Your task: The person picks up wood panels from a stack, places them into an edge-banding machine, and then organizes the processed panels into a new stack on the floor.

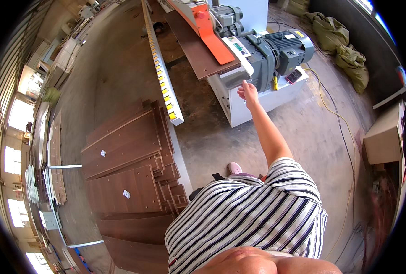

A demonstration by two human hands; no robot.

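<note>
My right grip (248,92) reaches forward to the near edge of the machine (257,86). On the machine lies a board (198,45), with the motor (282,50) to its right. A stack of boards (130,160) sits on the floor (221,137) to my left, the roller rail (164,77) running behind it. Sacks (344,45) lie far right.

The left hand was out of sight, hidden below the black-and-white striped shirt (253,219). The outstretched right hand (248,92) showed only its back, its fingertips too small to tell whether they touched the grey electric motor (280,52).
</note>
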